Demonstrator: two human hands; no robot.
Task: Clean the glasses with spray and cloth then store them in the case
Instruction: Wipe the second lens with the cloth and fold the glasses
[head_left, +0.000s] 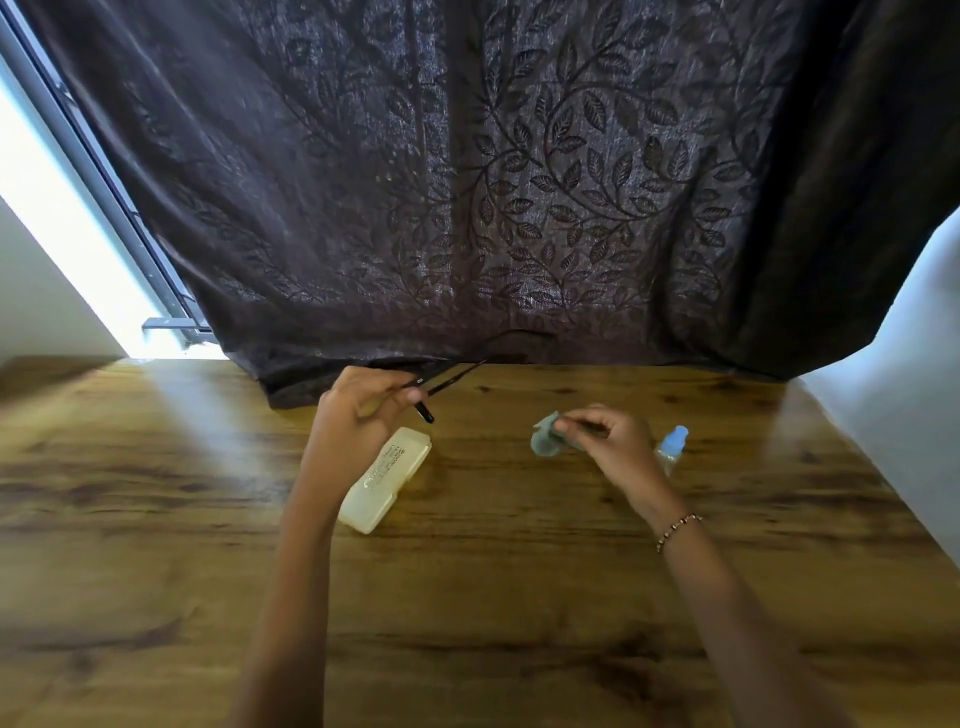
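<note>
My left hand (361, 410) is closed around dark-framed glasses (436, 387), held above the far middle of the wooden table (493, 571); their thin black temples stick out to the right, and the lenses are hidden by my fingers. My right hand (608, 436) pinches a small grey-blue cloth (545, 441), bunched up and lifted a little off the table. A pale yellow glasses case (387, 478) lies closed just below my left hand. A small clear spray bottle (672, 447) with a blue cap stands right behind my right hand.
A dark leaf-patterned curtain (519, 182) hangs along the table's far edge, its hem resting on the wood near the glasses. A bright window strip (67, 249) is at the left, a white wall (909, 389) at the right.
</note>
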